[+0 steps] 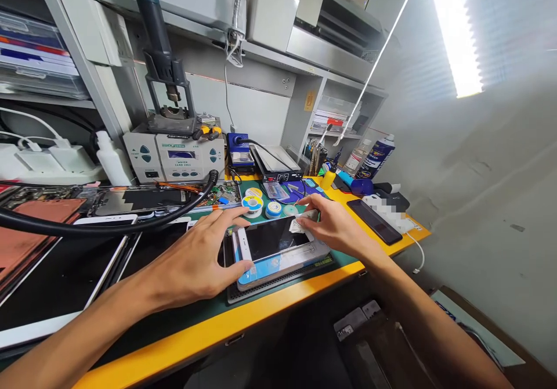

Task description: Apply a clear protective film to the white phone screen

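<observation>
A smartphone with a white frame and black screen (272,239) lies face up on a flat blue-and-silver box (278,266). My left hand (198,255) spans the phone's left end, thumb and fingers spread apart. Its thumb tip is at the phone's near left corner; whether the fingers press on the far edge, I cannot tell. At the right end, my right hand (327,224) pinches a crumpled white wipe (297,225) against the screen. Beneath the box is a dark perforated tray (235,297). Solder spools (252,204) sit just behind the phone.
A hot-air rework station (174,159) stands at the back left, and its black hose (143,229) crosses tablets (73,261). To the right are another dark phone (374,222), a spray can (378,157) and a yellow bottle (328,180). The yellow table edge (191,345) runs in front.
</observation>
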### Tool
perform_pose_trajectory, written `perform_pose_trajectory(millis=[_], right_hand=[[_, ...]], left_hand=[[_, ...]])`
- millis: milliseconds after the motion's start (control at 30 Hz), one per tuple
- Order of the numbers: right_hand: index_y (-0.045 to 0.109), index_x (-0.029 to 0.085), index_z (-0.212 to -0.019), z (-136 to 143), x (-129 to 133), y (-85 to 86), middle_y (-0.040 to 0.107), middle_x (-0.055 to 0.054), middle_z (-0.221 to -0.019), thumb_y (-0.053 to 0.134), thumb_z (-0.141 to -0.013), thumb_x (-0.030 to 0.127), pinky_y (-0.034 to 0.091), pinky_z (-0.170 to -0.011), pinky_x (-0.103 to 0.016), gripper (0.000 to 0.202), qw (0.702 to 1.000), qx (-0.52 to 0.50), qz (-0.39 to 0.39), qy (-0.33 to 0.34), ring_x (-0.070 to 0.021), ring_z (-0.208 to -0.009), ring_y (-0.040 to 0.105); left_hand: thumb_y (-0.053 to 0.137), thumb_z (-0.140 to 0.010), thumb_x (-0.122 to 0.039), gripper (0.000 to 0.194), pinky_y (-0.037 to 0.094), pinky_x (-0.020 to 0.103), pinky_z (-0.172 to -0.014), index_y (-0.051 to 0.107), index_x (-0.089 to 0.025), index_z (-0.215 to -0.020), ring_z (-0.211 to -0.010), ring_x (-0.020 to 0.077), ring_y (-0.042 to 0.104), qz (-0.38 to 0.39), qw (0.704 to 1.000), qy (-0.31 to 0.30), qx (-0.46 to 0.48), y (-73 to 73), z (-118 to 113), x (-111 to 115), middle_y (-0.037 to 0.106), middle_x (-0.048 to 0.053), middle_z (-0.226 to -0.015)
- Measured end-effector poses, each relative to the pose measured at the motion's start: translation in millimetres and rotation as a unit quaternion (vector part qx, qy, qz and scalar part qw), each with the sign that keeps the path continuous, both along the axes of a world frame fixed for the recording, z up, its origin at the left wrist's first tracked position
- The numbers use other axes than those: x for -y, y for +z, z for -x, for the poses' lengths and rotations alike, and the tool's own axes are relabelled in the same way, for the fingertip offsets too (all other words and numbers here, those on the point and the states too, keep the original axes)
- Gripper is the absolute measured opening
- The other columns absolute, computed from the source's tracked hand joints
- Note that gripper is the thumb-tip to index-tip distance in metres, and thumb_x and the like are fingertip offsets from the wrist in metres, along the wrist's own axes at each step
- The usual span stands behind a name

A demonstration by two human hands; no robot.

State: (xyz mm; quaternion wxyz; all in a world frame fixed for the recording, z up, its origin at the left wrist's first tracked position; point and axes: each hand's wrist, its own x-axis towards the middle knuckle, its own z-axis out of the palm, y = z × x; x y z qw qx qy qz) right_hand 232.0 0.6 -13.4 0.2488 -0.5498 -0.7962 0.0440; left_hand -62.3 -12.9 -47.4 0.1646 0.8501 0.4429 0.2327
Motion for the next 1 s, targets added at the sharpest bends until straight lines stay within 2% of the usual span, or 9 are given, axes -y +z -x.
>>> perform_pose_trajectory(millis=[133,233,333,400,500,600,667,767,1000], right_hand=[[0.070,0.016,-0.095,3.0,-5.0,-10.6,0.075,-0.006,-0.088,0.069,-0.092,0.021,0.047,-0.073,-0.029,0.006,0.992,0.088,-0.092,0.015,-0.0189,-0.080,0.067],[0.073,0.018,-0.086,7.7,-2.8,-15.7,0.077,-0.007,-0.086,0.061,-0.098,0.022,0.048,-0.082,-0.033,0.017,0.984,0.128,-0.113,0.057,-0.0208,-0.085,0.069],[0.076,0.018,-0.097,14.6,9.0,-18.1,0.080,-0.008,-0.098,0.052,-0.103,0.023,0.048,-0.090,-0.038,0.025,0.968,0.176,-0.145,0.101,-0.0244,-0.101,0.071],[0.074,0.015,-0.112,19.1,21.7,-20.3,0.078,-0.010,-0.114,0.047,-0.106,0.025,0.047,-0.098,-0.043,0.030,0.964,0.192,-0.152,0.099,-0.0287,-0.118,0.068],[0.063,0.010,-0.137,24.5,42.0,-26.9,0.063,-0.014,-0.143,0.041,-0.107,0.031,0.041,-0.111,-0.051,0.042,0.968,0.213,-0.117,0.058,-0.0346,-0.140,0.051],[0.051,0.013,-0.150,27.7,56.4,-35.0,0.046,-0.014,-0.159,0.037,-0.107,0.033,0.034,-0.118,-0.059,0.050,0.968,0.237,-0.082,0.025,-0.0377,-0.150,0.036],[0.048,0.014,-0.153,28.7,61.3,-38.8,0.041,-0.012,-0.162,0.034,-0.107,0.032,0.030,-0.120,-0.063,0.051,0.967,0.244,-0.075,0.015,-0.0380,-0.153,0.030],[0.045,0.010,-0.154,27.0,62.2,-40.6,0.038,-0.012,-0.163,0.032,-0.107,0.032,0.027,-0.121,-0.065,0.053,0.967,0.246,-0.068,0.013,-0.0376,-0.154,0.027],[0.048,0.004,-0.152,12.7,44.9,-40.9,0.045,-0.015,-0.158,0.027,-0.108,0.033,0.027,-0.123,-0.065,0.056,0.972,0.228,-0.051,-0.025,-0.0376,-0.151,0.034]], left_hand=[[0.068,-0.084,-0.053,0.079,0.041,0.049,-0.115,0.036,-0.025,-0.150,-0.136,0.0322,0.053,0.000,1.000,0.005,-0.003,2.0,-0.8,1.9,0.062,0.009,-0.142],[0.067,-0.083,-0.052,0.078,0.040,0.048,-0.116,0.038,-0.023,-0.149,-0.136,0.0322,0.052,-0.003,1.000,0.006,-0.006,3.9,-1.3,3.4,0.063,0.008,-0.140],[0.067,-0.083,-0.051,0.077,0.040,0.047,-0.116,0.040,-0.022,-0.149,-0.137,0.0319,0.051,-0.009,1.000,0.002,-0.007,5.2,-1.9,4.4,0.063,0.009,-0.140],[0.068,-0.083,-0.050,0.078,0.040,0.046,-0.116,0.040,-0.020,-0.149,-0.136,0.0315,0.052,-0.011,1.000,0.000,-0.005,5.6,-2.6,4.6,0.064,0.009,-0.139],[0.068,-0.083,-0.049,0.080,0.041,0.046,-0.116,0.039,-0.019,-0.151,-0.135,0.0310,0.053,-0.016,1.000,-0.003,0.001,5.7,-3.4,4.6,0.065,0.010,-0.136],[0.069,-0.083,-0.048,0.079,0.041,0.046,-0.116,0.041,-0.018,-0.150,-0.133,0.0312,0.055,-0.023,1.000,-0.002,0.006,5.5,-3.4,5.2,0.064,0.010,-0.137],[0.069,-0.082,-0.047,0.078,0.042,0.046,-0.115,0.042,-0.019,-0.150,-0.131,0.0313,0.056,-0.027,1.000,-0.001,0.011,5.2,-2.9,5.7,0.065,0.010,-0.136],[0.070,-0.082,-0.047,0.078,0.043,0.045,-0.114,0.042,-0.021,-0.150,-0.130,0.0309,0.057,-0.028,0.999,-0.002,0.015,4.0,-2.5,5.6,0.065,0.009,-0.134],[0.070,-0.082,-0.048,0.079,0.043,0.047,-0.115,0.040,-0.021,-0.150,-0.133,0.0311,0.055,-0.020,1.000,0.000,0.013,2.1,-2.9,3.5,0.065,0.009,-0.136]])
